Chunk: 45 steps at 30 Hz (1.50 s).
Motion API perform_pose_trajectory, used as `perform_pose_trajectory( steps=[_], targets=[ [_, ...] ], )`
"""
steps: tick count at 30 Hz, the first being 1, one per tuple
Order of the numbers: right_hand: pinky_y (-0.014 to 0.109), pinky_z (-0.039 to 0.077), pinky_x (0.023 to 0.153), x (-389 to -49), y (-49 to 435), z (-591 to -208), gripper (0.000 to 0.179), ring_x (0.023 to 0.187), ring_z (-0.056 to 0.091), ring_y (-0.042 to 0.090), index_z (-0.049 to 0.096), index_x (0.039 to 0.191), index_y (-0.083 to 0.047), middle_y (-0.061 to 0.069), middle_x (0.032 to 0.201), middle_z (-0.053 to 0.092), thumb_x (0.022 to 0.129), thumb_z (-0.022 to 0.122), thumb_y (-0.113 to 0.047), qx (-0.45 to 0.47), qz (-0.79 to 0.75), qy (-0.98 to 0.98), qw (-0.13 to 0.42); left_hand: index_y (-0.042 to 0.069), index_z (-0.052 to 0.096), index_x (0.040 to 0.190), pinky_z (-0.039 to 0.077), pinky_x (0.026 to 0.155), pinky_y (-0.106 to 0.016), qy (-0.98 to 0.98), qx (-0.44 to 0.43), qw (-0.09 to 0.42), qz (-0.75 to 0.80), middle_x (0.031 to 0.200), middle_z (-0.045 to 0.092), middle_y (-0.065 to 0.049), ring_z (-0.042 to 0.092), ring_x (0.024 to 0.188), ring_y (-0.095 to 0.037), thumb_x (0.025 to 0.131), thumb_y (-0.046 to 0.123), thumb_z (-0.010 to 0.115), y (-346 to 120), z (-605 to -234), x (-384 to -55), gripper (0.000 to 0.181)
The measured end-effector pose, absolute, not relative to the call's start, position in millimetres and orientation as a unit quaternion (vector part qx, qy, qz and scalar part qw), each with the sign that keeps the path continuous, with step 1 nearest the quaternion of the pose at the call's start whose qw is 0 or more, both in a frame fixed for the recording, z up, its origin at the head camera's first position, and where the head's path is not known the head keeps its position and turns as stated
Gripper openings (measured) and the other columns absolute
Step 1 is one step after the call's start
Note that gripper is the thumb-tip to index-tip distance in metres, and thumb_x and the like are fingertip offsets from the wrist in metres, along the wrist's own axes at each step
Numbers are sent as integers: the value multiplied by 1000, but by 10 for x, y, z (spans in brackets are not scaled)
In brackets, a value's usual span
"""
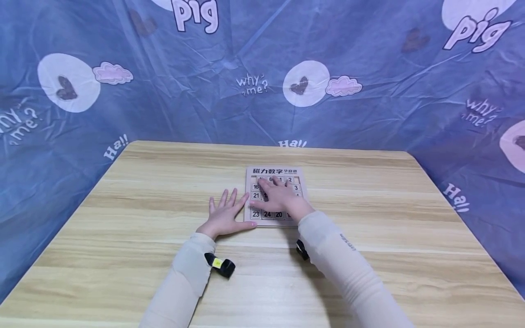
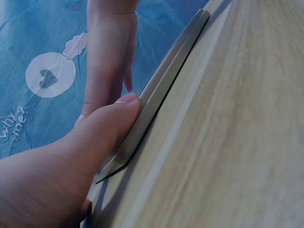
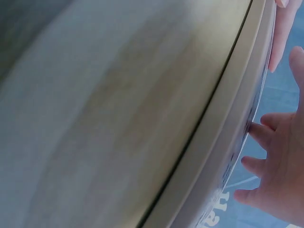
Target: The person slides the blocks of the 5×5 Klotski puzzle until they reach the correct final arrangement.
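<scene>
A number sliding puzzle [image 1: 275, 171] in a pale frame lies flat on the table, with several black-numbered tiles and Chinese lettering along its top. My left hand [image 1: 227, 219] is spread beside its left edge, thumb resting on the near left corner. The left wrist view shows that thumb on the frame's rim [image 2: 156, 95]. Over the tiles, my right hand [image 1: 280, 197] reaches with its fingers spread and covers the middle of the grid. In the right wrist view, one fingertip of the right hand [image 3: 282, 164] meets the puzzle's top face, while other fingers stand off it.
The wood-grain table [image 1: 123, 228] extends on every side of the puzzle. Behind it hangs a blue printed cloth [image 1: 205, 91]. Black wrist straps, one with a camera block [image 1: 221, 265], sit on pale sleeves.
</scene>
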State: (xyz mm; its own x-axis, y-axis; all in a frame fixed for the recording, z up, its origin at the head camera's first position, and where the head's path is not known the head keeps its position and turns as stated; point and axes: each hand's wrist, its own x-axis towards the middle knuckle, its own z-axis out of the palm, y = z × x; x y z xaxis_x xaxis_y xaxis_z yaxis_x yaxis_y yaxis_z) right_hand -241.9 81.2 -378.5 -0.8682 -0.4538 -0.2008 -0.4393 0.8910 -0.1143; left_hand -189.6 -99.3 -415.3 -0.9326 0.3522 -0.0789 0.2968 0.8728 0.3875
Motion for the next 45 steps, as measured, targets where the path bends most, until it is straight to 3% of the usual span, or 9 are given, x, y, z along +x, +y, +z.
perform_pose_trajectory(
  steps=[23, 45],
  targets=[
    [56, 6, 96, -2332, 923, -3775, 83, 127, 8, 32, 15, 139, -17, 2, 141, 17, 77, 25, -70, -229, -30, 967, 104, 29, 13, 138, -16, 91, -56, 964, 168, 69, 195, 142, 3, -11, -9, 127, -31, 64, 76, 41, -1023, -4170, -1889, 93],
    [57, 9, 95, -1538, 995, -3717, 78, 126, 13, 30, 20, 138, -13, 3, 139, 23, 80, 32, -64, -417, -29, 907, 53, 29, 12, 138, -15, 91, -57, 965, 171, 64, 190, 142, 3, -12, -7, 127, -32, 63, 75, 43, -1000, -4150, -1880, 94]
  ],
)
